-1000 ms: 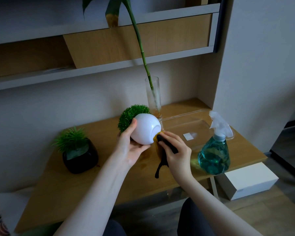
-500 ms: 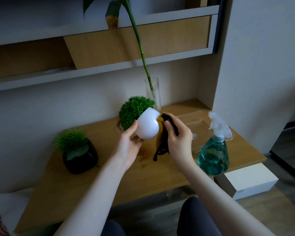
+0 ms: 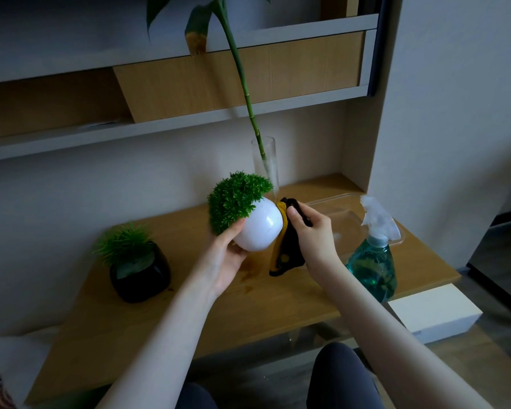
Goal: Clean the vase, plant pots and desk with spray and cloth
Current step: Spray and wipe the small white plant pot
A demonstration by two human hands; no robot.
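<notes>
I see the left hand (image 3: pixel 225 256) cupped under a round glossy white plant pot (image 3: pixel 258 228), fingers curled around its lower side and thumb up near the bushy green plant (image 3: pixel 235 201) growing from it; the pot is lifted above the wooden desk (image 3: pixel 278 299), tilted left. The right hand (image 3: pixel 313 236) pinches a black and mustard-yellow cloth (image 3: pixel 286 249) against the pot's right side, its loose end hanging down. Just behind stands a tall clear glass vase (image 3: pixel 264 160) with a green bamboo stem (image 3: pixel 242 75). A black round pot with spiky green plant (image 3: pixel 139 268) sits left, and a teal spray bottle with clear trigger (image 3: pixel 373 261) right, before a clear plastic tray (image 3: pixel 345 211).
</notes>
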